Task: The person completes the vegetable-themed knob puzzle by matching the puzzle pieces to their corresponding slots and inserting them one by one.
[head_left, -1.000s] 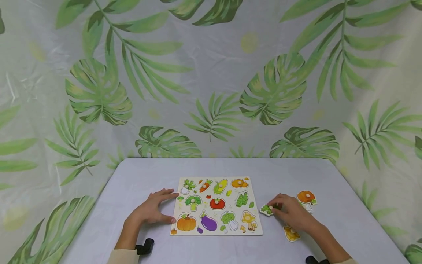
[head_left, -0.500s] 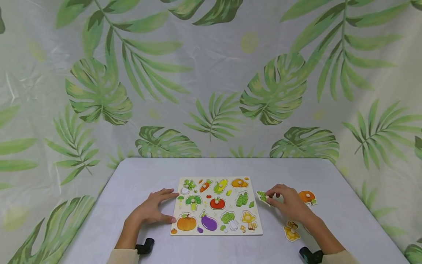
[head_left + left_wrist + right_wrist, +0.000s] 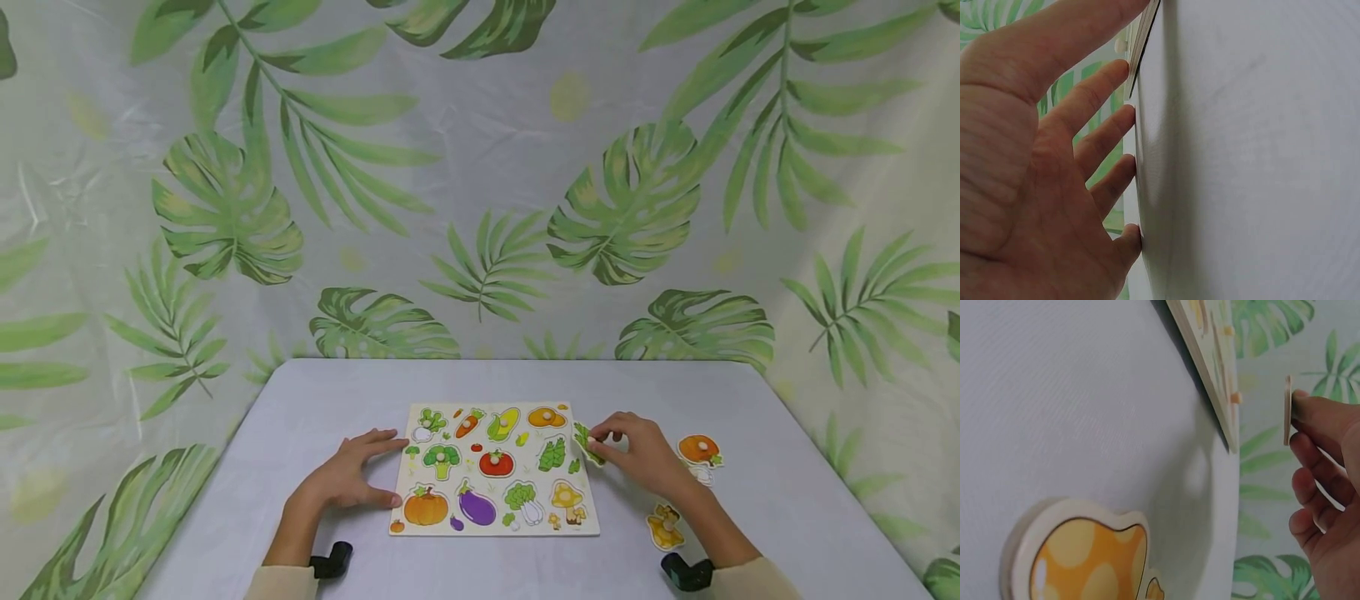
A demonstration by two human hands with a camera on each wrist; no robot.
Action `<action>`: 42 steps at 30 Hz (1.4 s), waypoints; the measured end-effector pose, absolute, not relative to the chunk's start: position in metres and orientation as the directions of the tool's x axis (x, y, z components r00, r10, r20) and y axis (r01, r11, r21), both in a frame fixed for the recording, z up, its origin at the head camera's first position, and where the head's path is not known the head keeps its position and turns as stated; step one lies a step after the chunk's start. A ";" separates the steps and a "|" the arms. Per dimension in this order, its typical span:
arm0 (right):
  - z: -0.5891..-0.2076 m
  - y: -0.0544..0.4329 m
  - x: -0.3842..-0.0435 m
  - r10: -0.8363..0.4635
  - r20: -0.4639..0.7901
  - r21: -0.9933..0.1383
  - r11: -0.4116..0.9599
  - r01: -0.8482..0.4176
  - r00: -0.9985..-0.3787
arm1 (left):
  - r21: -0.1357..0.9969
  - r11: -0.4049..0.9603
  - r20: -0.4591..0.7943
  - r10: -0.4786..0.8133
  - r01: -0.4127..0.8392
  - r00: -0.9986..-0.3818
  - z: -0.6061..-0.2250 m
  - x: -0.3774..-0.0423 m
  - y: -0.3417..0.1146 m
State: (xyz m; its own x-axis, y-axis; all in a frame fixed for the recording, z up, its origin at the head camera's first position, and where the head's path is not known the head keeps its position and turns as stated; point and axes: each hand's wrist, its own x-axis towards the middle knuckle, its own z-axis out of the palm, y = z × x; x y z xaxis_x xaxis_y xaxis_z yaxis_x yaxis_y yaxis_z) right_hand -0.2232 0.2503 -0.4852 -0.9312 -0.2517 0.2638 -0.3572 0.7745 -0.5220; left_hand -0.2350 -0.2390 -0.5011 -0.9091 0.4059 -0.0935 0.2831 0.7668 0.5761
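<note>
A wooden knob-puzzle board [image 3: 527, 467] printed with vegetables lies flat on the table. My left hand [image 3: 348, 477] is spread at its left edge, thumb and index finger touching it; in the left wrist view the other fingers [image 3: 1113, 134] rest on the tabletop. With thumb and index finger, my right hand [image 3: 641, 454] pinches a green leafy puzzle piece [image 3: 585, 442] by its knob. That piece overlaps the board's right edge in the head view. From the right wrist it appears edge-on [image 3: 1287, 412], raised above the table, the other fingers loosely curled below.
A yellow mushroom piece [image 3: 664, 527] lies right of the board, under the right forearm's side. Farther right are an orange pumpkin piece [image 3: 698, 450] and a partly covered white piece [image 3: 701, 475]. A leaf-patterned curtain [image 3: 480, 183] hangs behind the white table [image 3: 337, 392].
My right hand has moved left and slightly away from me, carrying the green leafy puzzle piece to the board's right edge and turning it. My left hand stays at the board.
</note>
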 end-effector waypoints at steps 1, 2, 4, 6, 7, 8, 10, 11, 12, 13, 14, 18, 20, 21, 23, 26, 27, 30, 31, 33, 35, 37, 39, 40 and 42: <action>-0.485 0.249 -0.224 -0.251 0.269 -0.523 0.773 -0.360 -0.930 | 0.576 0.767 -0.094 0.406 0.283 -0.909 -0.501 -0.235 -0.239; -0.484 0.248 -0.224 -0.251 0.275 -0.523 0.772 -0.363 -0.928 | 0.576 0.767 -0.094 0.407 0.284 -0.909 -0.501 -0.235 -0.239; -0.484 0.246 -0.225 -0.246 0.283 -0.520 0.773 -0.364 -0.927 | 0.574 0.768 -0.094 0.407 0.285 -0.908 -0.501 -0.235 -0.239; -0.483 0.243 -0.227 -0.240 0.293 -0.520 0.772 -0.365 -0.926 | 0.573 0.768 -0.093 0.407 0.286 -0.909 -0.501 -0.235 -0.240; -0.483 0.241 -0.227 -0.238 0.299 -0.521 0.771 -0.367 -0.924 | 0.573 0.768 -0.093 0.407 0.285 -0.909 -0.501 -0.235 -0.240; -0.482 0.240 -0.227 -0.234 0.304 -0.521 0.771 -0.366 -0.924 | 0.574 0.768 -0.092 0.407 0.286 -0.909 -0.501 -0.235 -0.240; -0.482 0.236 -0.227 -0.223 0.308 -0.531 0.766 -0.362 -0.925 | 0.574 0.768 -0.091 0.406 0.285 -0.910 -0.501 -0.234 -0.240; -0.482 0.234 -0.227 -0.217 0.311 -0.534 0.765 -0.359 -0.925 | 0.573 0.768 -0.091 0.404 0.284 -0.910 -0.501 -0.234 -0.240; -0.482 0.232 -0.227 -0.213 0.312 -0.537 0.764 -0.357 -0.926 | 0.574 0.768 -0.091 0.404 0.284 -0.910 -0.501 -0.234 -0.240; -0.482 0.230 -0.227 -0.207 0.311 -0.543 0.763 -0.352 -0.928 | 0.573 0.769 -0.091 0.404 0.284 -0.910 -0.501 -0.234 -0.240; -0.482 0.228 -0.227 -0.201 0.309 -0.546 0.763 -0.346 -0.930 | 0.573 0.769 -0.091 0.403 0.284 -0.910 -0.501 -0.234 -0.240; -0.483 0.221 -0.227 -0.185 0.295 -0.555 0.766 -0.325 -0.938 | 0.567 0.774 -0.094 0.401 0.282 -0.911 -0.503 -0.234 -0.240; -0.484 0.218 -0.227 -0.176 0.279 -0.562 0.767 -0.309 -0.944 | 0.564 0.777 -0.097 0.397 0.278 -0.913 -0.503 -0.234 -0.239; -0.483 0.216 -0.227 -0.171 0.270 -0.567 0.767 -0.300 -0.948 | 0.564 0.778 -0.097 0.396 0.277 -0.913 -0.503 -0.233 -0.239; -0.484 0.213 -0.227 -0.161 0.248 -0.575 0.769 -0.279 -0.955 | 0.565 0.779 -0.098 0.392 0.273 -0.915 -0.502 -0.233 -0.239; -0.486 0.209 -0.228 -0.137 0.204 -0.586 0.776 -0.233 -0.969 | 0.564 0.779 -0.097 0.391 0.273 -0.915 -0.501 -0.232 -0.238; -0.487 0.207 -0.229 -0.131 0.189 -0.585 0.781 -0.219 -0.973 | 0.564 0.779 -0.096 0.392 0.274 -0.915 -0.501 -0.232 -0.238; -0.488 0.203 -0.230 -0.122 0.154 -0.583 0.790 -0.190 -0.980 | 0.562 0.779 -0.094 0.394 0.278 -0.914 -0.501 -0.233 -0.239; -0.489 0.201 -0.230 -0.125 0.151 -0.583 0.790 -0.191 -0.981 | 0.562 0.779 -0.094 0.395 0.279 -0.914 -0.502 -0.233 -0.239; -0.490 0.198 -0.231 -0.131 0.148 -0.582 0.790 -0.193 -0.980 | 0.562 0.778 -0.093 0.398 0.282 -0.913 -0.502 -0.233 -0.239; -0.490 0.195 -0.231 -0.139 0.151 -0.577 0.791 -0.202 -0.979 | 0.563 0.776 -0.092 0.400 0.283 -0.912 -0.502 -0.234 -0.239; -0.491 0.192 -0.231 -0.138 0.149 -0.569 0.798 -0.199 -0.979 | 0.563 0.775 -0.093 0.403 0.286 -0.910 -0.501 -0.234 -0.238; -0.491 0.189 -0.231 -0.128 0.132 -0.558 0.810 -0.181 -0.983 | 0.563 0.774 -0.091 0.406 0.289 -0.909 -0.500 -0.234 -0.238; -0.491 0.188 -0.230 -0.122 0.125 -0.555 0.814 -0.171 -0.985 | 0.562 0.774 -0.091 0.407 0.290 -0.909 -0.500 -0.234 -0.238; -0.491 0.186 -0.230 -0.106 0.104 -0.550 0.822 -0.146 -0.989 | 0.561 0.774 -0.090 0.410 0.294 -0.908 -0.500 -0.234 -0.237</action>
State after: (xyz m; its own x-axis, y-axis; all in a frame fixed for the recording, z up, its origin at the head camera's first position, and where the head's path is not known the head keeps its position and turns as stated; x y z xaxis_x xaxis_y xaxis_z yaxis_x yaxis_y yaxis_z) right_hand -0.2299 0.1861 -0.4912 -0.9889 -0.1063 0.1041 -0.1463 0.8223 -0.5499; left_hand -0.2340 -0.2374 -0.4998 -0.9077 0.4099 -0.0899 0.2941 0.7741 0.5606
